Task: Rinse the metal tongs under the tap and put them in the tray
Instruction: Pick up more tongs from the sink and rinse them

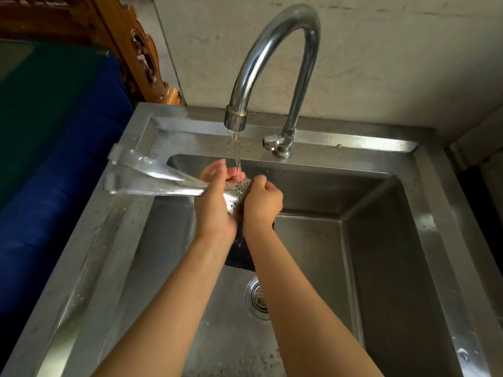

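The metal tongs lie level over the sink, their two long arms reaching left past the sink's rim. My left hand grips them near the perforated head. My right hand is closed on that head from the right. A thin stream of water falls from the curved chrome tap onto my fingers and the head. No tray is in view.
The steel sink has a deep basin with a round drain near its middle. A dark object lies in the basin beneath my wrists. The tap handle sits on the back ledge. Blue and green cloth lies left.
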